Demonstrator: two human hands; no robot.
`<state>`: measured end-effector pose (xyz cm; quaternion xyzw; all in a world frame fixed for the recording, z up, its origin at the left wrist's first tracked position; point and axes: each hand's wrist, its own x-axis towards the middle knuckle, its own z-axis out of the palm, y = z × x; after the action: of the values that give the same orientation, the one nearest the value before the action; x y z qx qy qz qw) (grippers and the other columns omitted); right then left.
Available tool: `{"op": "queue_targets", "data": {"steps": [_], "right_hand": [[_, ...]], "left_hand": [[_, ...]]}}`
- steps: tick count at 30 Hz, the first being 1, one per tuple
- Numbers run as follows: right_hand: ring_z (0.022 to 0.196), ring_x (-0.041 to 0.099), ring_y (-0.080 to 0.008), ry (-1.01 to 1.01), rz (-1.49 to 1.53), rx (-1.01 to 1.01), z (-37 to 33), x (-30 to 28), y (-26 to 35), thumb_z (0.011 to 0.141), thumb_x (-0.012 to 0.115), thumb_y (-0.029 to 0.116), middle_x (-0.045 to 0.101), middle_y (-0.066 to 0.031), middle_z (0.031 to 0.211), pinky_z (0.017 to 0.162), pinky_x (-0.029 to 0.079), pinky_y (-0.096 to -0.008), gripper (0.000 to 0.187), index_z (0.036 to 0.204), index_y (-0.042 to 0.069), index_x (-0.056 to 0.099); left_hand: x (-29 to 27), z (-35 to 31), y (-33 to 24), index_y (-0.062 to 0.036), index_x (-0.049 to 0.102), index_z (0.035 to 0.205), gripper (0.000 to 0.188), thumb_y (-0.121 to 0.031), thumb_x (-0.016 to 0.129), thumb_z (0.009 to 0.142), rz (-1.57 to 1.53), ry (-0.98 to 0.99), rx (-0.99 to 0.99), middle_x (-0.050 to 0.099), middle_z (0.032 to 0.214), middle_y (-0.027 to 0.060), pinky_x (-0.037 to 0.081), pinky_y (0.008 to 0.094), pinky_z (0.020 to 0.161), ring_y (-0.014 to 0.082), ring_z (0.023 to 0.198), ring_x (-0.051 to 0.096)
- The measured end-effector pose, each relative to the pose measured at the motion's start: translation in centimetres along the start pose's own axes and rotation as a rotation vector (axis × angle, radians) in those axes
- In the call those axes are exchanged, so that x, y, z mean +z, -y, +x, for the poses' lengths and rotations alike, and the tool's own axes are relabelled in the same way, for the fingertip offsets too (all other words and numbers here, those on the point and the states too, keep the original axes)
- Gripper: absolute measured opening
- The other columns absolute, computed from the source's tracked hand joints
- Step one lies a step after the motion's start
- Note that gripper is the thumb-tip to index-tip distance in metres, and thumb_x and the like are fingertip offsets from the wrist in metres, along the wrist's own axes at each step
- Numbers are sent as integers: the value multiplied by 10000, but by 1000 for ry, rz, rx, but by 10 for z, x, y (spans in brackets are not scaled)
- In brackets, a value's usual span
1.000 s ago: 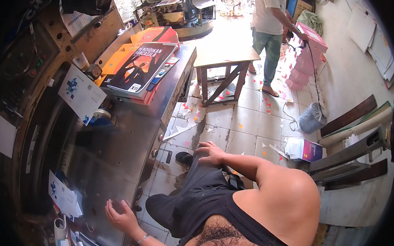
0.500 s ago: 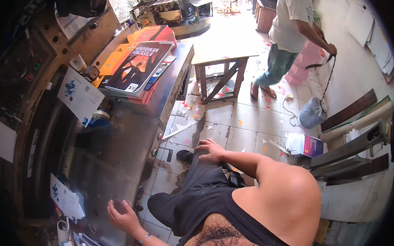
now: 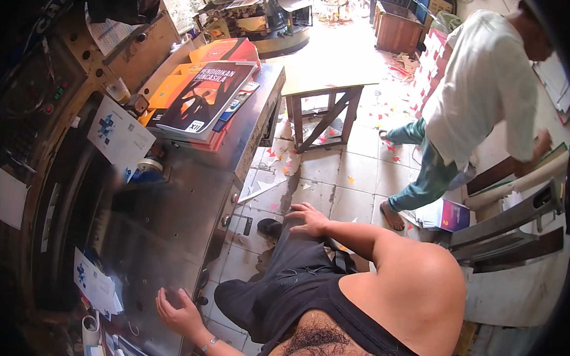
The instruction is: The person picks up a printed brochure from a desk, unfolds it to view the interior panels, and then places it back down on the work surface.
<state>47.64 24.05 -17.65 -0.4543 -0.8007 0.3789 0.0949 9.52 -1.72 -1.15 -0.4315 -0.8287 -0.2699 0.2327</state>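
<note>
My left hand (image 3: 180,312) is open, fingers slightly curled and apart, at the front edge of the dark metal worktop (image 3: 161,236). It holds nothing. My right hand (image 3: 308,219) lies open on the knee of my dark trousers (image 3: 281,260), its fingers spread and nothing in them. Beyond the hands, a stack of books rests on the far part of the worktop, with a dark-covered book (image 3: 206,95) on top and orange books (image 3: 230,50) behind it. A printed white sheet (image 3: 117,134) and smaller white papers (image 3: 96,284) lie along the worktop's left side.
A person in a white shirt (image 3: 477,84) and green trousers bends forward at the right. A wooden table (image 3: 327,84) stands ahead on the tiled floor (image 3: 313,192), among scattered paper scraps. Books with a purple cover (image 3: 454,215) lie near metal and wooden boards (image 3: 506,219) along the wall.
The other person has stepped nearer and to the right, bending down; their body now mostly hides the grey bundle they held by a strap. My hands stay where they were.
</note>
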Motion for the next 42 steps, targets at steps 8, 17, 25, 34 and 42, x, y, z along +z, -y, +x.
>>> {"op": "queue_targets", "data": {"steps": [8, 17, 25, 34, 42], "right_hand": [[1513, 293, -429, -9, 8, -4, -1, 0, 0, 838, 745, 511, 376, -161, 1643, 1256, 277, -517, 657, 1434, 261, 631], [1526, 272, -433, 4, -36, 4, 2, 3, -6, 858, 714, 616, 365, -114, 1661, 1263, 263, -518, 672, 1446, 307, 616], [1527, 265, -444, 6, -19, -5, 1, 1, -3, 848, 728, 574, 368, -128, 1658, 1257, 271, -534, 669, 1445, 292, 619], [1526, 261, -451, 11, -9, -12, 1, 0, -3, 850, 734, 542, 363, -144, 1654, 1253, 276, -547, 663, 1448, 283, 615], [1521, 274, -430, 4, -39, -14, 4, 6, -10, 863, 706, 619, 370, -118, 1656, 1255, 276, -519, 668, 1443, 300, 619]], "left_hand": [[2, -1, 2, 16, 667, 1245, 456, -296, 730, 918, 2, 6, 0, 691, 1273, 172, 478, 472, 1067, 361, 1214, 634], [-1, 0, -2, 12, 669, 1246, 454, -293, 733, 916, -8, 18, -21, 694, 1269, 166, 479, 471, 1070, 359, 1220, 633], [-1, 1, -3, 19, 669, 1235, 445, -286, 729, 918, -14, 12, -12, 693, 1268, 171, 479, 472, 1072, 358, 1219, 634], [-1, 1, -4, 5, 674, 1236, 443, -303, 727, 922, 4, 16, -27, 697, 1276, 157, 482, 466, 1063, 353, 1221, 636], [0, 0, -2, 14, 676, 1225, 444, -299, 732, 915, -12, 19, -21, 696, 1267, 173, 479, 471, 1068, 366, 1210, 638]]}}
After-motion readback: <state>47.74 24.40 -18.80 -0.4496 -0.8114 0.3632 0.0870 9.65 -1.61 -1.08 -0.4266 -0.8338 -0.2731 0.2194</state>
